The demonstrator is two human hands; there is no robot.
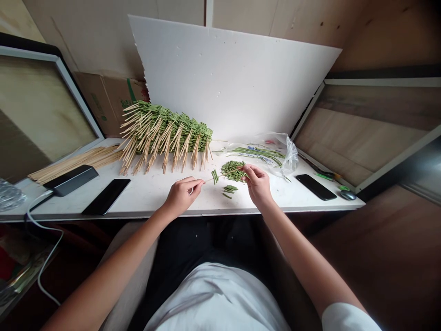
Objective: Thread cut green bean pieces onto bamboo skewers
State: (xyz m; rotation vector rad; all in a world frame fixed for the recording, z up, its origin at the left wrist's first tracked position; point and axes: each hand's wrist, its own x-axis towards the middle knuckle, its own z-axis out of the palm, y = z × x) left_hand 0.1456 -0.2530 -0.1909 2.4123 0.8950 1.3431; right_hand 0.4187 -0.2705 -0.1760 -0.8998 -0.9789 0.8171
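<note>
My left hand is closed in a pinch on the left end of a thin bamboo skewer. A few short green bean pieces sit side by side across that skewer, between my hands. My right hand pinches the skewer's other end; whether a bean piece is also between its fingertips I cannot tell. Just behind the skewer, partly covered by my right fingers, is a heap of cut green bean pieces. Several more loose pieces lie in front of it on the white table.
Filled skewers are stacked at the back left, with bare skewers beside them. A plastic bag with long beans lies behind my right hand. Phones, a black box and a white board surround the work area.
</note>
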